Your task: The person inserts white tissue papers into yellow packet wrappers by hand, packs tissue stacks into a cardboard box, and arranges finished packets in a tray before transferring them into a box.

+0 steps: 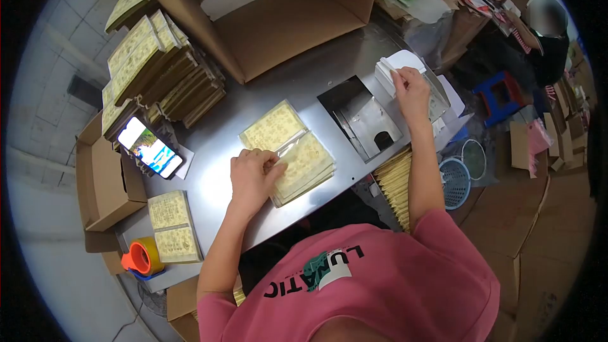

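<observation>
Left of the metal plate (368, 120), resting the curled left hand (252, 177) on the yellow packets (307, 159); cannot tell whether gripping. Right of the plate, well apart, pinching at white sheets (405, 59) with the right hand (413, 92). Apparently picking one; next, probably calls for separating it cleanly.

bright glare whitens the metal table (208, 180) left of center, while fisheye distortion curves the scene toward black corners.

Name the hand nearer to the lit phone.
Left. The left hand is on the yellow packets, right of the phone; the right hand is farther off, at the white papers.
</observation>
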Demonstrator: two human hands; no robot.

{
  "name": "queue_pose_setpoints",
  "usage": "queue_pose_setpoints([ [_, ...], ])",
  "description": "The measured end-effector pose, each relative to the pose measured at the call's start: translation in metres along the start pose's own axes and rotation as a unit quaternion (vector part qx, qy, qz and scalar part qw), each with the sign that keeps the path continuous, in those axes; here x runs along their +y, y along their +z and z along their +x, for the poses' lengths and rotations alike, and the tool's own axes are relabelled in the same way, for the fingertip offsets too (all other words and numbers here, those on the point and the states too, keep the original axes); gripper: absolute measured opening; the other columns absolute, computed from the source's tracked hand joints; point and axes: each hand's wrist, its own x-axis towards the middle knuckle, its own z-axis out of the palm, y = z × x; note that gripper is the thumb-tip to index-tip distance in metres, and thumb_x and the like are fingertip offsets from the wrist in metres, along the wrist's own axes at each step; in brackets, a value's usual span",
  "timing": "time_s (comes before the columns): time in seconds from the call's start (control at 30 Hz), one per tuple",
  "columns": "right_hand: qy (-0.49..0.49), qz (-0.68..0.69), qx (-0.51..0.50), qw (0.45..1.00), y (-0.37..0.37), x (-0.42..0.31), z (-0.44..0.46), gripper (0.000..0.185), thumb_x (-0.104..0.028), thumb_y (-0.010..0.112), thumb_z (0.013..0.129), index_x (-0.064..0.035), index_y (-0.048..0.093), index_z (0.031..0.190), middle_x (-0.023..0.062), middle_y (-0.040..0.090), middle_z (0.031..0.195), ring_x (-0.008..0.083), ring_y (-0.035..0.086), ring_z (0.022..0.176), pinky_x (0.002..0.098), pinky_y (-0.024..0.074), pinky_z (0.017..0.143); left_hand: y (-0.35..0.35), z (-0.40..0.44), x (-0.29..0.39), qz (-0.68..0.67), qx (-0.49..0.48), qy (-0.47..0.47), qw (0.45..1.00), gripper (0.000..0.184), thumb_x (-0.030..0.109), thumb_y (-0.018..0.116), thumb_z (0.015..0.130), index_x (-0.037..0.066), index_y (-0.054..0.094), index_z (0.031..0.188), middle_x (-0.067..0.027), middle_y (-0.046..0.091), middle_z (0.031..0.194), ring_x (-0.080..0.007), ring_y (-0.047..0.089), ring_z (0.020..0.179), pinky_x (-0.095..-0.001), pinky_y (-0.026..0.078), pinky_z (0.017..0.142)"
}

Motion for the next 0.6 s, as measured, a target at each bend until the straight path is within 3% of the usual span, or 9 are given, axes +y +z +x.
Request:
queue_pose_setpoints([
  [0.23, -0.003, -0.009, -0.016, 1.0, -0.003, -0.01, -0.004, 0.018, -0.016, 0.068, 0.086, 0.0002, 0.07, 0.094, 0.0117, 0.066, 0.091, 0.022, 0.063, 0.067, 0.0308, 0.0497, 0.064, 0.004, -0.003, -0.001, -0.05, 0.006, -0.017, 0.999, 0.019, 0.024, 0.071, 0.078, 0.006, 0.067, 0.078, -0.0066, 0.063, 0.074, -0.0246, 0.055, 0.08, -0.0367, 0.038, 0.075],
  [0.33, -0.047, -0.056, -0.001, 0.997, -0.003, -0.004, -0.001, 0.018, -0.016, 0.067, 0.087, 0.0007, 0.07, 0.093, 0.0119, 0.066, 0.093, 0.0216, 0.064, 0.067, 0.0307, 0.0499, 0.063, 0.004, -0.003, -0.002, -0.052, 0.005, -0.014, 0.999, 0.018, 0.023, 0.071, 0.079, 0.005, 0.067, 0.078, -0.0077, 0.062, 0.074, -0.0257, 0.054, 0.079, -0.037, 0.039, 0.076],
  [0.43, -0.032, -0.018, -0.027, 0.999, -0.005, 0.005, 0.003, 0.017, -0.014, 0.066, 0.087, 0.0009, 0.07, 0.094, 0.0131, 0.066, 0.093, 0.0232, 0.064, 0.068, 0.0316, 0.0497, 0.063, 0.007, -0.004, -0.002, -0.051, 0.036, 0.008, 0.998, 0.019, 0.02, 0.073, 0.077, 0.002, 0.067, 0.079, -0.0106, 0.061, 0.074, -0.026, 0.054, 0.077, -0.0371, 0.043, 0.07],
  [0.53, 0.049, 0.066, -0.064, 0.995, -0.006, 0.007, 0.004, 0.018, -0.014, 0.064, 0.088, 0.0021, 0.069, 0.094, 0.0145, 0.066, 0.093, 0.025, 0.064, 0.069, 0.032, 0.0493, 0.064, 0.009, -0.007, -0.003, -0.061, 0.051, 0.011, 0.997, 0.017, 0.019, 0.072, 0.078, 0.002, 0.067, 0.081, -0.0102, 0.06, 0.075, -0.026, 0.053, 0.08, -0.0373, 0.042, 0.071],
  [0.6, -0.009, 0.012, -0.046, 0.999, -0.01, 0.004, 0.005, 0.018, -0.014, 0.063, 0.09, 0.0028, 0.069, 0.095, 0.0139, 0.066, 0.091, 0.0243, 0.064, 0.071, 0.0323, 0.0496, 0.066, 0.009, -0.007, -0.004, -0.071, 0.044, 0.007, 0.996, 0.017, 0.019, 0.072, 0.079, 0.003, 0.067, 0.081, -0.0104, 0.061, 0.076, -0.0263, 0.054, 0.081, -0.0374, 0.042, 0.071],
])
